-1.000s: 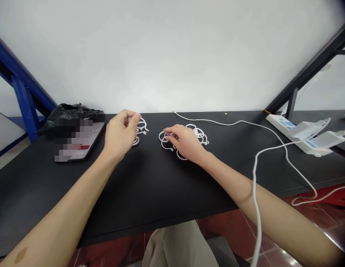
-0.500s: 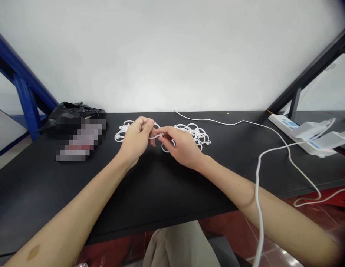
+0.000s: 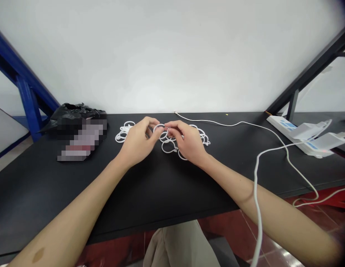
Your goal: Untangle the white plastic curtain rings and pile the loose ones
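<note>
Pinching white plastic ring (image 3: 158, 125) in closed fingers of left hand (image 3: 137, 142) and right hand (image 3: 191, 144), well left of power strip (image 3: 282, 126). Partly covering ring pile (image 3: 169, 140) on black surface (image 3: 161, 189) with right hand, also left of power strip. Holding left hand just beside smaller ring cluster (image 3: 121, 136), farther left of power strip than pile.

Lighting moderate, diffuse. Wall (image 3: 161, 70) beyond the fingers (image 3: 151, 121) is brightest low down, greyer upward. Tabletop (image 3: 161, 185) darkens softly on their near side. Floor tiles (image 3: 283, 255), well below and right, show glare. Mosaic pixelation masks an object (image 3: 85, 140) to their left; far upper-right corner vignettes black.
</note>
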{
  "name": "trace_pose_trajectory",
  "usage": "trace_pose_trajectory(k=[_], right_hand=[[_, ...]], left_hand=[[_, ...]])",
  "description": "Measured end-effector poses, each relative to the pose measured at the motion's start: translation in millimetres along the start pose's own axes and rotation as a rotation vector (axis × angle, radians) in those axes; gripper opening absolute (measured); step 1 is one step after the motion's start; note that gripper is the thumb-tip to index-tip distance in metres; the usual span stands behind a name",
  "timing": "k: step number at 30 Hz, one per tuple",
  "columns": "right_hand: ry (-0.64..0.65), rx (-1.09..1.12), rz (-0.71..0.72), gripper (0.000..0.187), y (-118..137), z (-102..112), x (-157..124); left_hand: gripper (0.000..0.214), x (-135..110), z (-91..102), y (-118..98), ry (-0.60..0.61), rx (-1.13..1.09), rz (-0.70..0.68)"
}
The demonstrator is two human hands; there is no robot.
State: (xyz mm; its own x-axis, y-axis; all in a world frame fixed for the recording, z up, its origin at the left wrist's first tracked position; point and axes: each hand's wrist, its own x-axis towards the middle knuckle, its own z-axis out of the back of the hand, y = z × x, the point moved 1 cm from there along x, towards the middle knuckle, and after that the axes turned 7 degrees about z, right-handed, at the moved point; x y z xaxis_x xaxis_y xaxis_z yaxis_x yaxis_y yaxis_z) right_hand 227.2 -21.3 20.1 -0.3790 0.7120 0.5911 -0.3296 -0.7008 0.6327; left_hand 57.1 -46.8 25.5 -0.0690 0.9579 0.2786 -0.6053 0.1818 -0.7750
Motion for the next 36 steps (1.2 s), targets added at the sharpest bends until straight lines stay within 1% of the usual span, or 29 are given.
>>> trace_pose_trajectory(k=[2,3,5,8,14,17,19,21,24,26,28,30,33,36], right_hand=[[0.008,-0.007,0.005,0.021,0,1,1],[0.013,-0.012,0.014,0.021,-1,1,1],[0.027,-0.025,0.024,0.02,-2,1,1],[0.04,-0.044,0.019,0.02,-4,1,2],[0.07,-0.019,0.047,0.021,-5,4,3],[0.06,-0.069,0.044,0.02,-5,5,3],[0.05,-0.112,0.062,0.019,-7,5,2],[0.058,-0.176,0.09,0.021,-10,4,2],[0.154,-0.329,0.098,0.021,-12,6,1],[0.251,-0.42,0.085,0.027,-11,9,1],[0.341,-0.477,0.062,0.035,-8,14,0],[0.427,-0.512,0.035,0.039,-5,18,-1],[0.502,-0.524,0.039,0.032,-2,21,-1],[0.511,-0.516,0.111,0.017,-2,18,-2]], left_hand=[[0.04,-2,-0.7,-1,0.009,0.184,-0.129],[0.042,-3,-1.6,-1,0.019,0.242,-0.174],[0.039,-4,-3.6,0,0.04,0.298,-0.214],[0.033,-3,-5.9,2,0.058,0.31,-0.201],[0.032,-2,-7.6,3,0.071,0.269,-0.206],[0.033,-2,-7.2,4,0.072,0.262,-0.201],[0.036,0,-5.1,6,0.05,0.294,-0.215],[0.038,3,-0.7,10,-0.011,0.35,-0.225],[0.041,9,9.6,20,-0.142,0.509,-0.167],[0.043,13,17.4,29,-0.209,0.624,-0.085],[0.047,15,24.0,37,-0.244,0.694,-0.005],[0.049,16,28.1,43,-0.256,0.724,0.036],[0.05,16,27.9,42,-0.255,0.716,0.008],[0.046,13,21.6,33,-0.212,0.677,-0.095]])
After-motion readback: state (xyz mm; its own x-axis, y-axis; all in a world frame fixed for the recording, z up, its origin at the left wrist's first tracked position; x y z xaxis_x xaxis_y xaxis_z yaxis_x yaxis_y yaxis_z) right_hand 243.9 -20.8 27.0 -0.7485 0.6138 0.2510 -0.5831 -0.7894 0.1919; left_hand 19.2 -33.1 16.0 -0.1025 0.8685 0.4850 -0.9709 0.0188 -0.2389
